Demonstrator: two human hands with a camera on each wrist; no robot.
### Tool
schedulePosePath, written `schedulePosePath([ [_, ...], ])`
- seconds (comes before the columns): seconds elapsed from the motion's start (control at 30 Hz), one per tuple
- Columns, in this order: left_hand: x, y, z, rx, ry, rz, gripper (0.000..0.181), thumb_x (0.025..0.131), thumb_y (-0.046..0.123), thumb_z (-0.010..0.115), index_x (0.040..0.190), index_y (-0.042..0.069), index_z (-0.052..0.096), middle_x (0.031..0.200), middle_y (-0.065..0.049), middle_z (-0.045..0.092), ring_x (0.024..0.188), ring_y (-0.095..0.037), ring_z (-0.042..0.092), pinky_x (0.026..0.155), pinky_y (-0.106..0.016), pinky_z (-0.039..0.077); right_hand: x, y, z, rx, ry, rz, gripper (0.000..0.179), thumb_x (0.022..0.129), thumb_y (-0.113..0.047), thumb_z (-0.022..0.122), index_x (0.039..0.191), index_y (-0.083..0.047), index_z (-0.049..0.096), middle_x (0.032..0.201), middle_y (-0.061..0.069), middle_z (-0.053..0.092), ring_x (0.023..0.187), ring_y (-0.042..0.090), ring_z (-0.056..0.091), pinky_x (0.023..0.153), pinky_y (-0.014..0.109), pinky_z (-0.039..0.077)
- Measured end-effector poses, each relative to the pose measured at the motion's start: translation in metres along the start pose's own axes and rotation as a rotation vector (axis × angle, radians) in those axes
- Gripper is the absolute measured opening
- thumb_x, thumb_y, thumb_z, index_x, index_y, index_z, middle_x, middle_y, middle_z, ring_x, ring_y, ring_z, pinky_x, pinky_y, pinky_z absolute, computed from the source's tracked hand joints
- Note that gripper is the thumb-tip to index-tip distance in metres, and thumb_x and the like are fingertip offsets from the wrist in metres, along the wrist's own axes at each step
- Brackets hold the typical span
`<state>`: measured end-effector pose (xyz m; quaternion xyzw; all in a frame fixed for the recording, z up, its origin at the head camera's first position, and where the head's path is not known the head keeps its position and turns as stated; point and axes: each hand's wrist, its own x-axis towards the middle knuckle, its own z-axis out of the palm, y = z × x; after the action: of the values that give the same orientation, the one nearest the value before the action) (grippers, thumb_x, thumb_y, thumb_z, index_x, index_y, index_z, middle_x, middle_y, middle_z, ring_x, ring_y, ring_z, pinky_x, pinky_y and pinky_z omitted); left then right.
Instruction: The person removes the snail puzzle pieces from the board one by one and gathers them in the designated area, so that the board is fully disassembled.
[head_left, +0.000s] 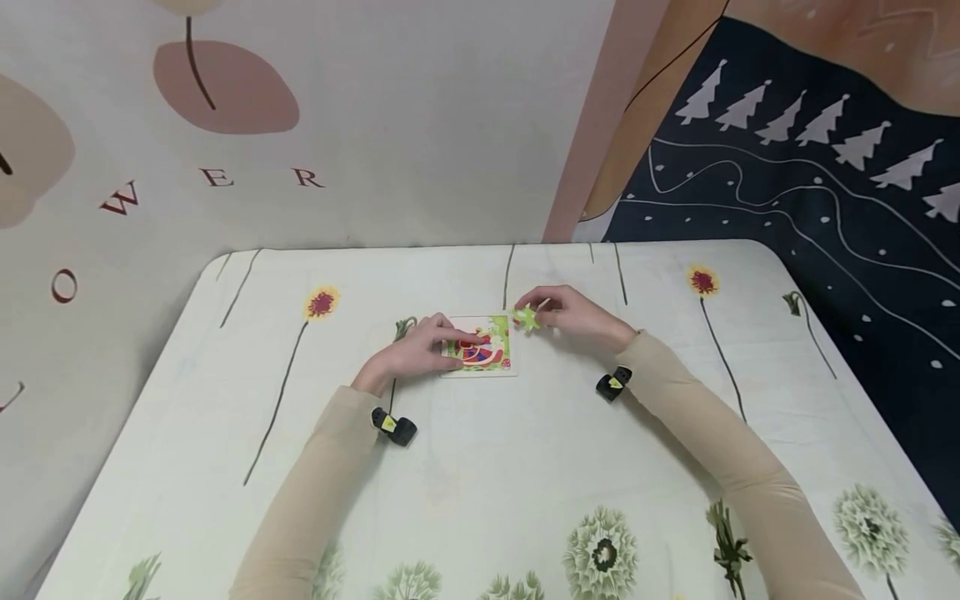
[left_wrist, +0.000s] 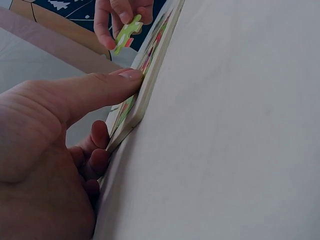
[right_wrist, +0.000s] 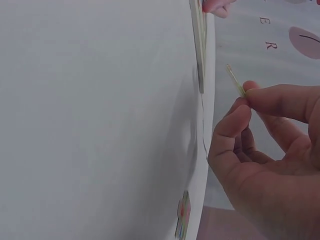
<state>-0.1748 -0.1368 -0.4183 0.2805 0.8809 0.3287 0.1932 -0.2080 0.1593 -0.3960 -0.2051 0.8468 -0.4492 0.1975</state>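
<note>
A small jigsaw puzzle board (head_left: 489, 374) with a pale frame and a colourful picture lies near the far middle of the table. My left hand (head_left: 416, 348) rests on its left side. In the left wrist view the straight thumb (left_wrist: 102, 92) presses on the picture, and the other fingertips bend beside the board's edge. Just past the board's upper right corner, my right hand (head_left: 576, 317) pinches a green puzzle piece (head_left: 527, 317) between thumb and fingers. The right wrist view shows that piece (right_wrist: 235, 80) edge-on, raised off the table. My left hand covers part of the picture.
Small colourful flat pieces (right_wrist: 183, 215) lie on the table below my right hand in the right wrist view. A flower-print cloth (head_left: 480, 467) covers the table. Behind it hangs a pale printed fabric (head_left: 420, 150), with a dark tree-print one (head_left: 795, 192) at right.
</note>
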Motion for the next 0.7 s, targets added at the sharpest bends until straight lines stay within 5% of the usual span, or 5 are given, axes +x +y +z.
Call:
schedulePosePath([
  [0.4,-0.001,0.000,0.000,0.003,0.006,0.000,0.045,0.088,0.017,0.073,0.133,0.022,0.066,0.109,-0.009,0.054,0.095,-0.021,0.039,0.080,-0.032,0.030,-0.014,0.016,-0.021,-0.012,0.034,-0.037,0.035,0.093,0.004,0.050,0.124,0.000,0.065,0.124,0.019,0.063,0.102,0.024,0.054,0.084,0.023,0.044],
  [0.7,-0.001,0.000,0.001,-0.015,0.009,-0.001,0.046,0.088,0.016,0.073,0.132,0.023,0.066,0.110,-0.009,0.054,0.095,-0.021,0.040,0.080,-0.032,0.030,-0.026,0.024,-0.041,-0.039,0.073,0.078,0.035,0.096,-0.001,0.049,0.126,-0.005,0.066,0.128,0.015,0.063,0.105,0.023,0.052,0.087,0.027,0.042],
])
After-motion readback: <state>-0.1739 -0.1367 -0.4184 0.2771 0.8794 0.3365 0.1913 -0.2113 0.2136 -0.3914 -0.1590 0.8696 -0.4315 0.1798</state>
